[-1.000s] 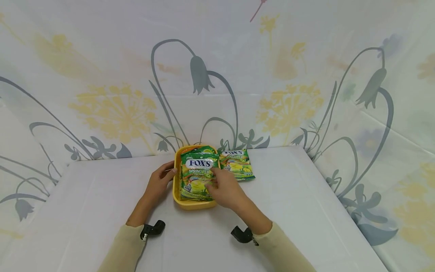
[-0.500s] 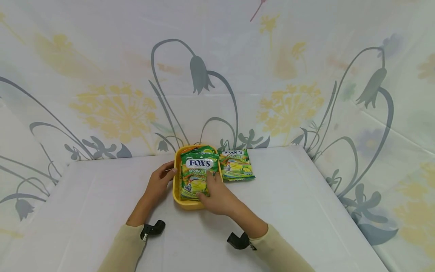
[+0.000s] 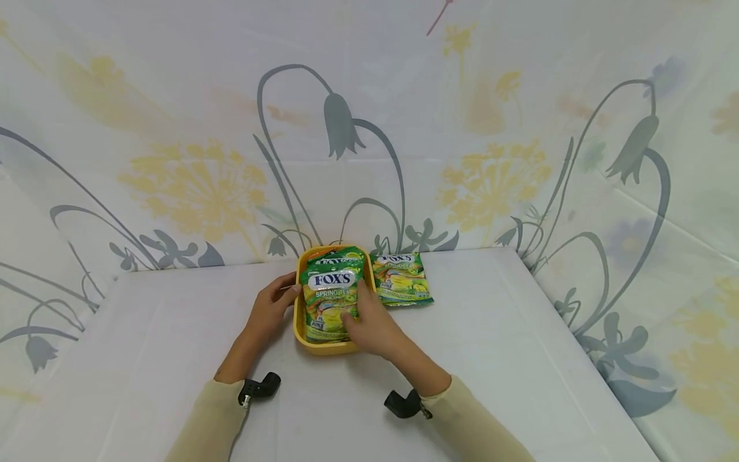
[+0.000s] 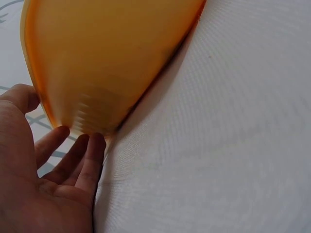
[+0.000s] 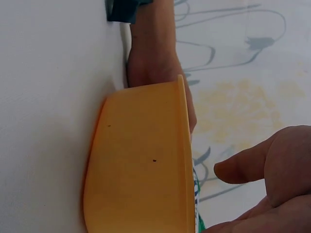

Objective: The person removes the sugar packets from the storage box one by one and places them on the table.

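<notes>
A yellow plastic tub [image 3: 329,350] stands on the white table with green Fox's Spring Tea candy packets inside. The front packet [image 3: 329,301] lies over another packet [image 3: 337,260], of which the upper part shows. My left hand [image 3: 272,308] holds the tub's left side. In the left wrist view its thumb is at the rim and its fingertips touch the outer wall. My right hand [image 3: 372,324] is over the tub's right side, its fingers at the front packet's right edge. Its thumb [image 5: 238,170] is straight in the right wrist view; its fingertips are hidden there.
One more Fox's packet [image 3: 402,280] lies flat on the table just right of the tub. Behind the table [image 3: 491,359] hangs a flower-printed cloth [image 3: 369,128]. Both wrists carry a black camera mount [image 3: 404,404].
My right hand has shifted on the front packet, first down and left, then slightly up. That packet has slid a little left, showing more of the one behind. My left hand stays in place.
</notes>
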Action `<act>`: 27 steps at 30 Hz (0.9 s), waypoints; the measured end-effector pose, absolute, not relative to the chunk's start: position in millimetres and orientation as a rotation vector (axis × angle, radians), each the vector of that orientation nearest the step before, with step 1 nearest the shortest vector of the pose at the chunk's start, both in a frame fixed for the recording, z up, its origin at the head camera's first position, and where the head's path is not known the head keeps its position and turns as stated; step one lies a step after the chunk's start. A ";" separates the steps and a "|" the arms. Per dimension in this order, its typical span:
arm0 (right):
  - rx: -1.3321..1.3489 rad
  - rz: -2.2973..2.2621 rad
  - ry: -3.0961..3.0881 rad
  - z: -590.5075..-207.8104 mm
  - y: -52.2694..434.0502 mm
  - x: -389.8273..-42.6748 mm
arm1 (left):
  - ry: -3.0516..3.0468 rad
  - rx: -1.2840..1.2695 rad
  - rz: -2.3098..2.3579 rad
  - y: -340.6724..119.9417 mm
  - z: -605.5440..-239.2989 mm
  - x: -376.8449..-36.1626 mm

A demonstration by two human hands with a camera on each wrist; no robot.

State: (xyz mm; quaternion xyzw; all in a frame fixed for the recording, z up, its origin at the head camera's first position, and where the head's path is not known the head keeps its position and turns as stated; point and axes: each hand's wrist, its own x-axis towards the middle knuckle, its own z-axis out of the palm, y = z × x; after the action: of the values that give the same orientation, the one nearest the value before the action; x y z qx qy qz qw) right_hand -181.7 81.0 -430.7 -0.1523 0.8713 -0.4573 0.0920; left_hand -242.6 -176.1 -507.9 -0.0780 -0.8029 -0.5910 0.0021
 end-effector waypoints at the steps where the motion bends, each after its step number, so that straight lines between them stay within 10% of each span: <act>1: -0.457 -1.354 2.589 -430.7 80.6 -182.4 | -2.519 -0.245 -1.855 -176.4 -508.0 -243.0; 27: -0.274 -1.474 2.625 -430.7 78.2 -184.0 | -2.516 -0.239 -1.888 -175.9 -505.5 -240.9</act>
State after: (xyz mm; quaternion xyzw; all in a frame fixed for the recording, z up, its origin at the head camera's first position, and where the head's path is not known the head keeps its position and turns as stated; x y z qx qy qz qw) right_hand -184.0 78.2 -430.7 -0.0905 0.8668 -0.4868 0.0590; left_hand -240.9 -175.9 -505.5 -0.0757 -0.7976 -0.5984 -0.0066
